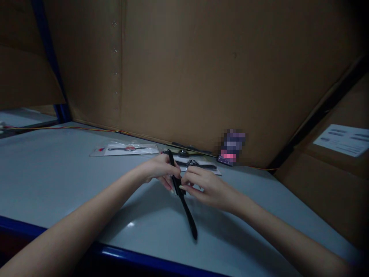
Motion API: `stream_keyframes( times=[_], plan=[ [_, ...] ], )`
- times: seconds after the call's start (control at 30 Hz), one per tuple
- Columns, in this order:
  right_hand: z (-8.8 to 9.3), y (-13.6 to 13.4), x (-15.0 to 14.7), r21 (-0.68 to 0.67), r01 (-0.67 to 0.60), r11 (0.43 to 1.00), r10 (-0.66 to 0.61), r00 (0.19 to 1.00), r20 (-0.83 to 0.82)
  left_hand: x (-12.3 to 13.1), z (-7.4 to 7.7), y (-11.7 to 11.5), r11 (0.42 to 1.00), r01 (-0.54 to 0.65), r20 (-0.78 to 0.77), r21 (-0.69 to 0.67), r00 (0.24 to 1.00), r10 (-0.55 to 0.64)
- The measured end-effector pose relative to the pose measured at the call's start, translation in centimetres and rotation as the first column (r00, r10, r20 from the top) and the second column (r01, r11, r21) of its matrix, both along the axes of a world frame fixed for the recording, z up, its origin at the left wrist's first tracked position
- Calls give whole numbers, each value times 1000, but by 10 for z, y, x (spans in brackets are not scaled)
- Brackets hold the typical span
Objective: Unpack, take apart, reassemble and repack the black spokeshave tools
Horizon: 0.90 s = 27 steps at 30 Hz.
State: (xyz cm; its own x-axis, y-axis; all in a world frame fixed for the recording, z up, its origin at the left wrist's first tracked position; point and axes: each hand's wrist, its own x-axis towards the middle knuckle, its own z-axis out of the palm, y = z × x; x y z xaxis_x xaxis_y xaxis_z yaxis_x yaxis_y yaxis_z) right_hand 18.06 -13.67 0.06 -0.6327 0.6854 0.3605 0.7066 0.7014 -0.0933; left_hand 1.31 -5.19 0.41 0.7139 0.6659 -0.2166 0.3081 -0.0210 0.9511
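Note:
A black wristwatch with a long strap hangs between my two hands above the grey table. My left hand pinches the strap's upper part, fingers closed on it. My right hand grips the middle of the watch from the right, fingers closed too. The lower strap end points down toward the table's front. Behind the hands lie two more watches on a white sheet, one partly hidden by my fingers.
A clear packet with a red-marked watch lies at the back left. A small purple and pink object stands against the cardboard wall. A cardboard box with a white label is on the right. The table has a blue front edge.

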Motion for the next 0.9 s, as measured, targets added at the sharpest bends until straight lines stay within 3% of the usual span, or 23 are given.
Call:
stream_keyframes(
  times=[0.13,0.33,0.53,0.63,0.73,0.83,0.9],
  plan=[
    [1,3,-4,96,56,994,-63,995,74,-1,2,-1,1000,-3,-7,25,1000,3],
    [0,2,-2,316,20,949,-115,952,285,-1,0,2,999,-43,17,13,999,43],
    [-8,3,5,430,-65,900,-47,969,243,1,-1,3,994,-108,-5,-19,994,108],
    [-15,11,16,346,70,936,-72,997,-7,1,0,4,992,-125,32,-14,992,125],
    [-28,23,32,114,274,955,-236,934,-270,2,2,5,983,-183,86,19,980,181],
    [-42,33,46,-63,350,934,-347,857,-382,3,0,9,959,-280,121,51,954,273],
    [-49,38,52,-106,384,917,-394,832,-390,5,-3,12,944,-324,155,60,937,312]
  ],
)
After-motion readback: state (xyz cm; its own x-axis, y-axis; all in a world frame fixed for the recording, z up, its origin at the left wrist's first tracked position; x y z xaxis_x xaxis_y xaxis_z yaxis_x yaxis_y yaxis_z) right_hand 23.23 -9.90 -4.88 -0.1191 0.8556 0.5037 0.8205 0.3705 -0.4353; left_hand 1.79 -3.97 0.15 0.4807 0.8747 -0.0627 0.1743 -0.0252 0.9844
